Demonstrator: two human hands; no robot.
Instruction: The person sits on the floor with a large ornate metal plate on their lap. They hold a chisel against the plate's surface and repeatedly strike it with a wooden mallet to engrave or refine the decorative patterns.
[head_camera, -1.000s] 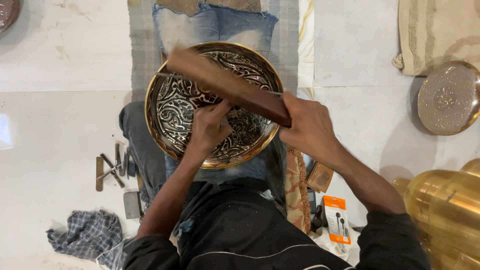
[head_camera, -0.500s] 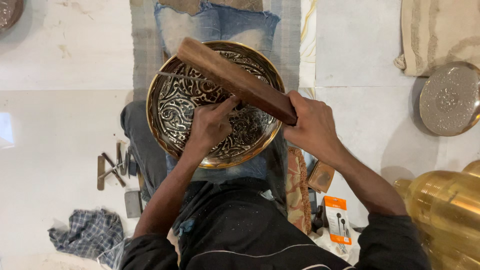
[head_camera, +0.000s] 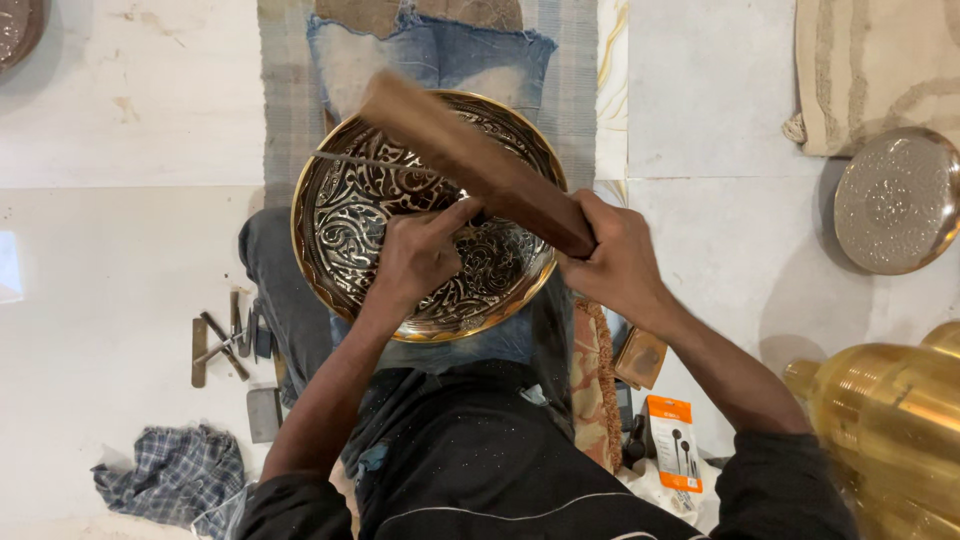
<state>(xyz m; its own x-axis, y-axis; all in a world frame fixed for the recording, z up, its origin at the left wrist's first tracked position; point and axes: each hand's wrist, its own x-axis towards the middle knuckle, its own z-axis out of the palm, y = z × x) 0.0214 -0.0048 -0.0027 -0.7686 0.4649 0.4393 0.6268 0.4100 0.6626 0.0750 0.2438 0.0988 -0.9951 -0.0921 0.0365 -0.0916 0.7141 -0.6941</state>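
Right hand (head_camera: 618, 262) gripping wooden mallet (head_camera: 470, 160) over engraved brass bowl (head_camera: 350, 215), left hand (head_camera: 420, 255) pinching chisel (head_camera: 468, 228), loose tools (head_camera: 222, 340) on floor

Engraved bowl (head_camera: 400, 230) on my lap, my hands over it, small tools (head_camera: 225, 340) at eight o'clock, round lid (head_camera: 895, 200) at three o'clock.

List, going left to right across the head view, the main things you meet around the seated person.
Checked cloth → small metal tools → engraved brass bowl → orange packet → hammered silver plate
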